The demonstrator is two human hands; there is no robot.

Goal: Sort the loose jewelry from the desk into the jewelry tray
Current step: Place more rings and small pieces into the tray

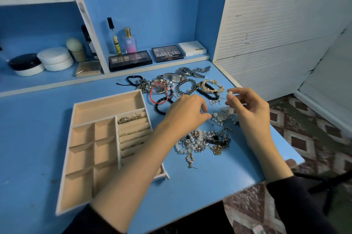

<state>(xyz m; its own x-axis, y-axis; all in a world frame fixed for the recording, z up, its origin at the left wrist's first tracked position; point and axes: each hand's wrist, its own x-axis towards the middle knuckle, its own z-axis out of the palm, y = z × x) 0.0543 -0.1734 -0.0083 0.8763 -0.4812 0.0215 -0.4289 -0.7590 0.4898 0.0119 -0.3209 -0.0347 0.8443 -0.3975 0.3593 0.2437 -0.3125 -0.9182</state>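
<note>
Two hands worked over a blue bench point(38, 138) strewn with jewelry. The right hand point(247, 106) was raised above the surface, its thumb and forefinger pinching a thin hoop earring point(230, 92) with a pale bead, the other fingers loosely curled. The left hand point(185, 113) reached across from the tray side, fingers curled and thumb and forefinger closed on the edge of a pearl-and-silver brooch point(222, 114) that lay on the bench between the hands. Just in front of the brooch lay a tangled heap of chains and pearl strands point(205, 141), and beyond the hands sat a second spread of bracelets: a red cord bracelet point(159, 98), a black bead bracelet point(207, 93) and a silver chain bracelet point(187, 86), with two metal-strapped watches point(182, 71) at the far edge. The beige jewelry tray point(106, 98) lay left of the heaps, partly under the left forearm; a few rings point(125, 119) sat in the slots of its ring-roll section, while the long compartment and the square cells showed only lining. Along the back ledge stood two eyeshadow palettes point(130, 60), a white box point(192, 48), a perfume bottle point(130, 42) and a slim spray tube point(114, 35), and round jars point(56, 58) sat on the shelf to the left.
</note>
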